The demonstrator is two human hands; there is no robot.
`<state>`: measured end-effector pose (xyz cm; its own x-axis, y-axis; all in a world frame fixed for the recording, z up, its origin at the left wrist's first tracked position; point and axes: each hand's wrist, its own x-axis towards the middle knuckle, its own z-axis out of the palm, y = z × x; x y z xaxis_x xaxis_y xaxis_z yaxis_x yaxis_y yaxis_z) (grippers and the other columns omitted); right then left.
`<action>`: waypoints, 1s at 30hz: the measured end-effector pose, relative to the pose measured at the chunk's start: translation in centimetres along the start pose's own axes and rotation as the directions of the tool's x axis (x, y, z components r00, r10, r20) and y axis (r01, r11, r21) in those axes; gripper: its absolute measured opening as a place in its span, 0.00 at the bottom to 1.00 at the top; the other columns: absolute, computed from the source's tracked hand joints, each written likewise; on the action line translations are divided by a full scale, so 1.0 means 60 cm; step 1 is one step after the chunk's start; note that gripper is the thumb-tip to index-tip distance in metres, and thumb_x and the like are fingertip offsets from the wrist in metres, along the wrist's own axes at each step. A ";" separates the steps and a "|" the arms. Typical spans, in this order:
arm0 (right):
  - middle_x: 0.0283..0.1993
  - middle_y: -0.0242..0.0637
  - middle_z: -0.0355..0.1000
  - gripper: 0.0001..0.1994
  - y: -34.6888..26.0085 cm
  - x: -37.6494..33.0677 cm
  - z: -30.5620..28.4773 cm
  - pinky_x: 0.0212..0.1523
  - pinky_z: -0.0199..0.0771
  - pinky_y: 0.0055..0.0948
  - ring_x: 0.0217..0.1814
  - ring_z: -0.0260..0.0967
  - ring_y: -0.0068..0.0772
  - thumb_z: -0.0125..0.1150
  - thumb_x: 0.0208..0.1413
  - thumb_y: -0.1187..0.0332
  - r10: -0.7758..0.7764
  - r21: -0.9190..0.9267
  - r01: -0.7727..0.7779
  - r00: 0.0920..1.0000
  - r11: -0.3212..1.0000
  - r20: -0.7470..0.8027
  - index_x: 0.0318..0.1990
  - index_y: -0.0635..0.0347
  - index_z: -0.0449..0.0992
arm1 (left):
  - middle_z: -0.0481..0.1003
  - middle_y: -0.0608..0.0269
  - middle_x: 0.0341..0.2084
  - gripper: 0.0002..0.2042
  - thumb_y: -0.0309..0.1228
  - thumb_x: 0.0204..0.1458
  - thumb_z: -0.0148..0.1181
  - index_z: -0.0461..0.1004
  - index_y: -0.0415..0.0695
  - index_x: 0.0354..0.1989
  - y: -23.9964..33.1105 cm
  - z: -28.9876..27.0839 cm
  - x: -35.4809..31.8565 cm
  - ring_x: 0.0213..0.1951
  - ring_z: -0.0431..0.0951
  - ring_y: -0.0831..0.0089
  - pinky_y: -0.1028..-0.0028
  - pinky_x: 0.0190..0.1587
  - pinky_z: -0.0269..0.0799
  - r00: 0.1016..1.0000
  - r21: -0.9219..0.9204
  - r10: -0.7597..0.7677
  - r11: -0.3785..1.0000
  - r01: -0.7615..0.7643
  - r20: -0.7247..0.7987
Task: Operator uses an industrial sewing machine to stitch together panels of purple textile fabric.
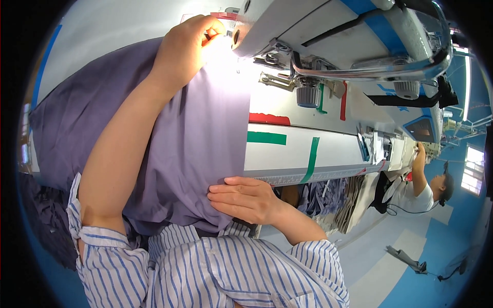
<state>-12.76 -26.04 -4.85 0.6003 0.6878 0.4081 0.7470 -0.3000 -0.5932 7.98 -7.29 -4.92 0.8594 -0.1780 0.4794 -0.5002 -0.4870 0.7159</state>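
Note:
A large piece of purple cloth (205,133) spreads over the white sewing machine table and hangs down over its front edge by my lap. My left hand (182,49) is at the cloth's far end, close to the head of the sewing machine (308,31). Its thumb and fingers are pinched together, but strong lamp glare hides what is between them. Near the table's front edge, my right hand (244,199) lies flat, its fingers extended onto the cloth's right border. The needle area is washed out by the light.
A ruler strip (287,178) runs along the table's front edge, with green tape (267,138) and red tape (269,118) behind it. Metal tweezers (363,146) lie farther right. Folded cloths (349,203) hang below the table. Another person (423,192) works at the right. Dark cloth (46,220) is piled lower left.

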 end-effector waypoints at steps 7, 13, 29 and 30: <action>0.45 0.39 0.76 0.11 0.008 0.010 -0.012 0.54 0.74 0.35 0.51 0.73 0.33 0.59 0.46 0.74 0.019 0.040 -0.019 1.000 0.999 0.000 0.39 0.61 0.78 | 0.73 0.61 0.26 0.04 0.24 0.51 0.56 0.70 0.42 0.34 -0.030 0.006 0.017 0.27 0.74 0.65 0.70 0.32 0.69 0.998 0.046 0.060 0.997 -0.060 -0.010; 0.44 0.37 0.76 0.10 0.009 0.016 -0.017 0.54 0.75 0.35 0.51 0.74 0.32 0.60 0.46 0.73 0.045 0.081 -0.045 0.999 0.996 0.006 0.39 0.60 0.78 | 0.74 0.54 0.22 0.06 0.29 0.51 0.51 0.69 0.39 0.33 -0.063 0.009 0.038 0.28 0.75 0.55 0.64 0.32 0.69 0.999 0.224 -0.031 0.974 0.024 0.025; 0.42 0.34 0.78 0.09 0.052 0.086 -0.062 0.52 0.75 0.33 0.49 0.75 0.30 0.60 0.48 0.69 0.094 0.170 -0.113 0.988 0.979 0.119 0.38 0.55 0.79 | 0.76 0.54 0.31 0.10 0.35 0.47 0.65 0.78 0.40 0.27 -0.026 -0.017 0.142 0.36 0.77 0.59 0.67 0.40 0.71 0.965 0.315 -0.256 0.922 0.226 0.056; 0.42 0.34 0.78 0.09 0.054 0.093 -0.065 0.52 0.75 0.33 0.49 0.75 0.30 0.60 0.48 0.69 0.085 0.175 -0.105 0.989 0.979 0.123 0.38 0.55 0.79 | 0.76 0.54 0.31 0.11 0.36 0.47 0.65 0.78 0.40 0.28 -0.032 -0.019 0.149 0.36 0.77 0.59 0.67 0.40 0.71 0.972 0.310 -0.228 0.929 0.202 0.051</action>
<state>-5.89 -25.75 -1.81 0.6214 0.7363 0.2678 0.6181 -0.2507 -0.7451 16.50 -6.96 -1.43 0.9552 -0.1056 0.2766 -0.2584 -0.7534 0.6046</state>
